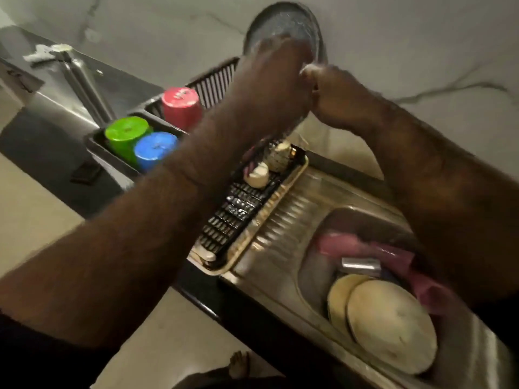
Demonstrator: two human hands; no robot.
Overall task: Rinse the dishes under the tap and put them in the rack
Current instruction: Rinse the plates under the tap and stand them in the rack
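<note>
Partway through: dark round speckled plate (283, 23) held up at black slotted rack's (230, 214) far end, left hand (269, 80) and right hand (334, 94) fingers curled on it; two cream plates (390, 324) unrinsed in steel sink (280, 265).

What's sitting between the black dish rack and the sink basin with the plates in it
Only the ribbed steel drainboard lies between the black rack and the sink basin, with nothing on it, as seen in the head view.
</note>
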